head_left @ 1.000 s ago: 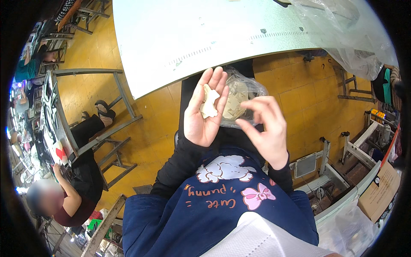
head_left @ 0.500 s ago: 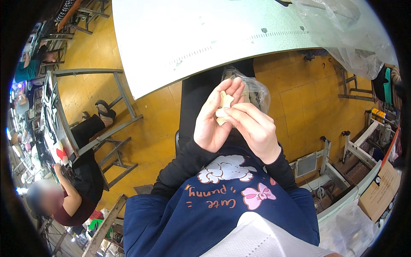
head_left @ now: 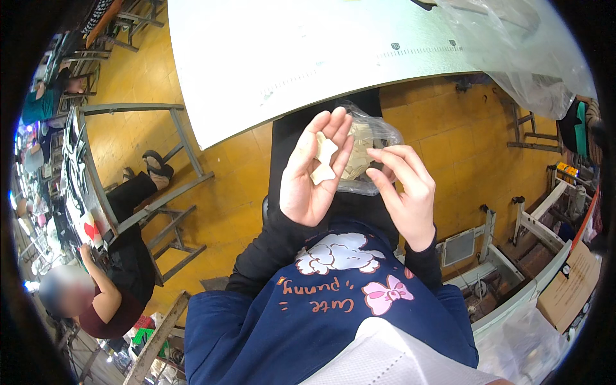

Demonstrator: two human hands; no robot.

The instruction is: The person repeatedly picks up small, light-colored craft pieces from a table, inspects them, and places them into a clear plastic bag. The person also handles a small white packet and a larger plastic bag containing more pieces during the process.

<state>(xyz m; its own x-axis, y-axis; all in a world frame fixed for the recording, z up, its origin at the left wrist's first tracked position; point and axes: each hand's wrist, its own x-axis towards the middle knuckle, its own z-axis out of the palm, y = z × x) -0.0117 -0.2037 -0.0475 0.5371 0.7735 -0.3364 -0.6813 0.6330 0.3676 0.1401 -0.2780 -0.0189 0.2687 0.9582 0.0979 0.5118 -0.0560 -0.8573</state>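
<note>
My left hand [head_left: 314,173] is palm up, its fingers stretched out, carrying small flat cream pieces with notched edges. One cream piece [head_left: 326,147] rests by the base of the fingers and another cream piece [head_left: 323,173] lies lower on the palm. What they are made of I cannot tell. To its right my right hand [head_left: 407,192] has thumb and forefinger apart, with nothing visible between them. Its fingertips are at the right side of a clear plastic bag [head_left: 387,130], which sits on my lap and contains several similar cream pieces [head_left: 359,144].
A white tabletop [head_left: 269,58] with ruler marks spans the far side, a plastic sheet [head_left: 545,77] over its right corner. Metal frames [head_left: 147,109] stand on the yellow tiled floor at left, near a seated person [head_left: 109,308]. A cardboard box [head_left: 568,285] is at right.
My right hand has drawn away from the left palm, to the right, and its fingers have parted. My left hand has shifted slightly left, uncovering the bag of cream pieces.
</note>
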